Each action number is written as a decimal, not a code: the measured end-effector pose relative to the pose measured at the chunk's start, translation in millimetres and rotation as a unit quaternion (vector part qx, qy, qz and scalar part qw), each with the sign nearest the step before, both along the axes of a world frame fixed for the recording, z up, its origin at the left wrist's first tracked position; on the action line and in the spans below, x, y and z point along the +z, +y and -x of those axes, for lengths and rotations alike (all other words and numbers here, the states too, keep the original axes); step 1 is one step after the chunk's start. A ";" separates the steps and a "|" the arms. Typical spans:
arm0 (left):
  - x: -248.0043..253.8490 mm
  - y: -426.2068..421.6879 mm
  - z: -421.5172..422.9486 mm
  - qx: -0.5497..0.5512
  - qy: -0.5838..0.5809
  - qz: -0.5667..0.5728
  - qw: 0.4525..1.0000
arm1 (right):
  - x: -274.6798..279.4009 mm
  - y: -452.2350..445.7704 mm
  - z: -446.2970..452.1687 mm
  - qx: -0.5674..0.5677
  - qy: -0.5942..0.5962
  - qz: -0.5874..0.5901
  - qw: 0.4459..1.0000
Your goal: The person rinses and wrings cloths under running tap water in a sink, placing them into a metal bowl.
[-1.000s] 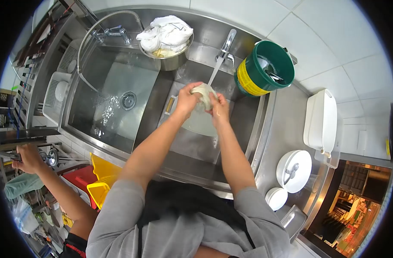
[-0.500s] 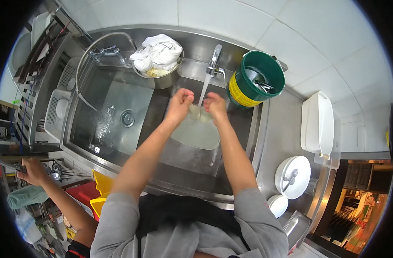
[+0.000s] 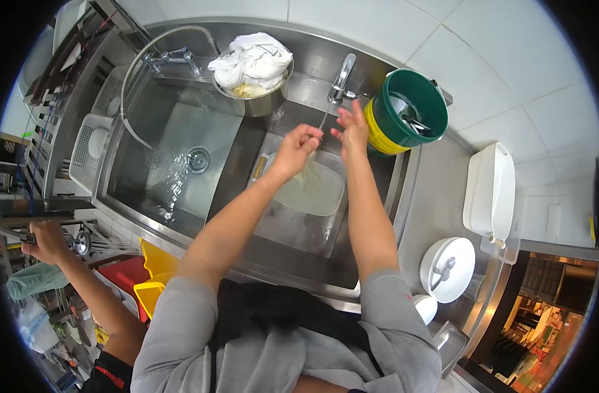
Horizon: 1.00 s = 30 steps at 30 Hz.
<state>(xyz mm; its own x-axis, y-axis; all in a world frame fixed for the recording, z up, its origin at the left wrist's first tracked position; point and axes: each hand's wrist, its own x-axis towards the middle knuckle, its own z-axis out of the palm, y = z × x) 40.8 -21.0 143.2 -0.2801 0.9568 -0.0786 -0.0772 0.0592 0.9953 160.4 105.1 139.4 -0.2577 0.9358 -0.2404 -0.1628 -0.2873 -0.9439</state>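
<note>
My left hand [image 3: 297, 153] is over the right sink basin with its fingers curled together; whatever they hold, if anything, is hidden. Below it a pale, soft cloth-like thing [image 3: 307, 177] lies in the water of a translucent tub [image 3: 319, 198]. Just under the tap [image 3: 341, 80], beside the thin stream of water, my right hand [image 3: 353, 131] is raised with its fingers apart and nothing in them. A green bucket [image 3: 386, 134] with a yellow label stands close to its right and holds metal utensils.
White cloths [image 3: 253, 62] fill a metal pot [image 3: 268, 103] behind the basins. The left basin [image 3: 181, 147] holds water, with a hose hanging in. White bowls [image 3: 447, 270] and a white container [image 3: 489, 190] stand right. A co-worker's hand [image 3: 49, 242] grips a sprayer at left.
The pale thing was between both hands and now lies in the tub. My right hand has risen toward the tap and opened. The water stream looks thinner.
</note>
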 end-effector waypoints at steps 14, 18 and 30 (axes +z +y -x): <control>-42.6 -48.8 16.4 0.014 0.303 0.053 0.951 | -23.0 -109.1 9.7 0.087 0.030 0.062 0.994; -41.0 -42.8 -12.7 0.138 0.093 0.063 0.984 | -32.4 -125.2 5.0 -0.037 0.057 0.098 0.993; 12.1 -44.2 -23.5 0.151 -0.551 0.158 0.806 | -33.3 -137.3 5.1 -0.027 -0.111 -0.222 0.968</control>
